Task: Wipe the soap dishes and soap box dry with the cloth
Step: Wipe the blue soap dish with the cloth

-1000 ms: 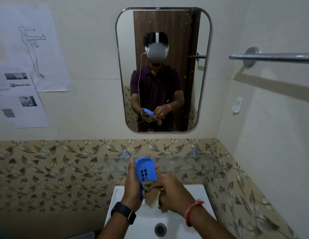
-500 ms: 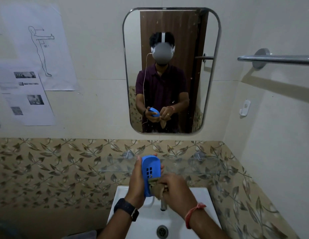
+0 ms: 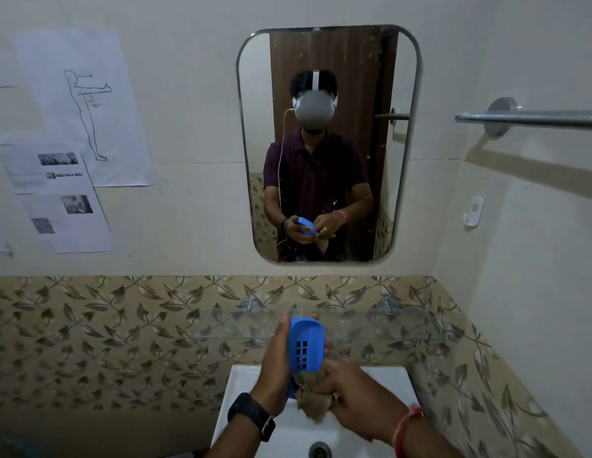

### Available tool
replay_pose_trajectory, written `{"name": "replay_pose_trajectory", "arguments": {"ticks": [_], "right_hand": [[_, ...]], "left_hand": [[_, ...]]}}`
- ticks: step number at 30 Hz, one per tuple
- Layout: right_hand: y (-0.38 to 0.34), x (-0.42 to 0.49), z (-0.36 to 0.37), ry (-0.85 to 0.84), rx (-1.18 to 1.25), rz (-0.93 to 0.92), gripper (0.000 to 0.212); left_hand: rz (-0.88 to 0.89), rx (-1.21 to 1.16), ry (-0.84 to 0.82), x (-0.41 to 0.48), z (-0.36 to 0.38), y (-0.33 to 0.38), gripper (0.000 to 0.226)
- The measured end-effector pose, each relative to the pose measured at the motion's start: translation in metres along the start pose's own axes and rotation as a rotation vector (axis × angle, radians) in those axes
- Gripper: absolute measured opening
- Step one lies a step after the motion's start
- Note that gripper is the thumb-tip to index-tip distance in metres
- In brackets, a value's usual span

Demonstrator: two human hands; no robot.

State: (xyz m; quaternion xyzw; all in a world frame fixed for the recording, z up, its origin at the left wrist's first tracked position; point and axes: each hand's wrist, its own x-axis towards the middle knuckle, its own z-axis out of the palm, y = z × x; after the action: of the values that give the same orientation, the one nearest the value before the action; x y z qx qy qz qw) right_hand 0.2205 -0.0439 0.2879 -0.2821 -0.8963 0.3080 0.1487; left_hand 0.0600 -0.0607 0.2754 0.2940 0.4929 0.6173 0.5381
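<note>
Bathroom, mirror wall behind: above the white sink point(image 3: 387, 378) my left hand point(image 3: 276, 361) grips the blue soap dish point(image 3: 304, 345) upright, slotted base toward me, so my right hand point(image 3: 351, 391), bunched round the brown cloth point(image 3: 313, 404), can dry its lower end.

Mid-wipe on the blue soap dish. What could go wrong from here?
1. The left hand grips the blue soap dish by its edges above the sink; a wet dish may slip and drop into it.
2. The right hand bunches the cloth at the dish's lower end only, so the slots and upper part may get missed.
3. The glass shelf sits behind the dish; an upward stroke might knock it.
</note>
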Motion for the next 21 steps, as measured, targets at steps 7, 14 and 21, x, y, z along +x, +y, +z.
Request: {"name": "replay_pose_trajectory", "arguments": {"ticks": [7, 14, 21], "right_hand": [[-0.006, 0.017, -0.014, 0.543, -0.301, 0.008, 0.023], [-0.020, 0.008, 0.012, 0.322, -0.324, 0.094, 0.033], [-0.027, 0.006, 0.013, 0.244, 0.207, 0.158, 0.025]], "left_hand": [[0.012, 0.021, -0.051, 0.001, 0.009, -0.001, 0.069], [0.077, -0.068, 0.022, 0.001, 0.003, 0.005, 0.072], [0.104, -0.144, -0.012, -0.003, 0.004, 0.012, 0.068]]}}
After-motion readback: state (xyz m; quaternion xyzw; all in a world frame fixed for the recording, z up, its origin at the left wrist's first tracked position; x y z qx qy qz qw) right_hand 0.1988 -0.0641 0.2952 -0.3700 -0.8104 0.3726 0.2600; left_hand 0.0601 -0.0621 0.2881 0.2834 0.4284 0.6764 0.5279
